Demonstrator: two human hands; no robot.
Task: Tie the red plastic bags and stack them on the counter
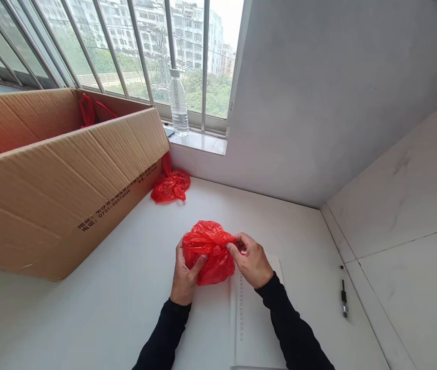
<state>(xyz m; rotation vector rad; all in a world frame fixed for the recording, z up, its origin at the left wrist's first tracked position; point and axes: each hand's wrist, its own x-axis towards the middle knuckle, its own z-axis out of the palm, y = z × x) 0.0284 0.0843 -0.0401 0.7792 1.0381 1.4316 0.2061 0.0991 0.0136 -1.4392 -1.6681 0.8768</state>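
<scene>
A crumpled red plastic bag [209, 250] sits on the white table [87, 313] between both my hands. My left hand [185, 277] cups its lower left side, fingers curled into the plastic. My right hand [251, 259] pinches the bag's upper right edge. Under my right forearm lies a white sheet of paper [257, 324] with a column of printed numbers down its left side.
A large open cardboard box [49, 190] stands at the left with red bags [91, 110] inside. Another red bag [171, 186] lies by the box's corner. A water bottle [178, 103] stands on the window sill. A pen [344, 298] lies at the table's right edge by the wall.
</scene>
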